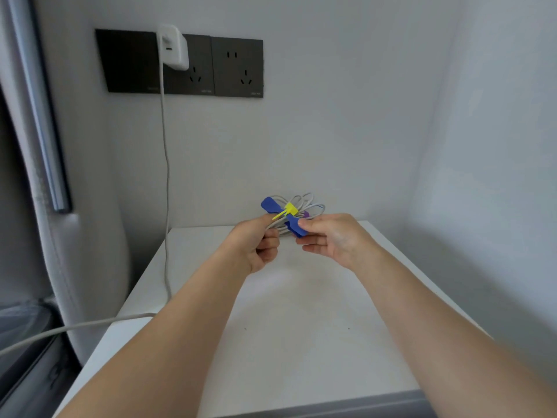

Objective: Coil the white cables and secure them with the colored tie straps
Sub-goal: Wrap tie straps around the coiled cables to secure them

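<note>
While aloft, coil [304, 205] between both grips [259, 245] [333, 240]

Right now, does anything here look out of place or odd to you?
The blue strap sticks out on both sides of the cable bundle, not wrapped, while the yellow tie is cinched round it. Also, a loose cable from the charger hangs down the wall and trails off the table leftward, uncoiled.

White tabletop [301, 321] fills centre & lower frame, w/ a white charger cable [120, 321] lying across its left edge at lower left, plus two tiny dark specks [245, 328] approx mid-surface.
</note>
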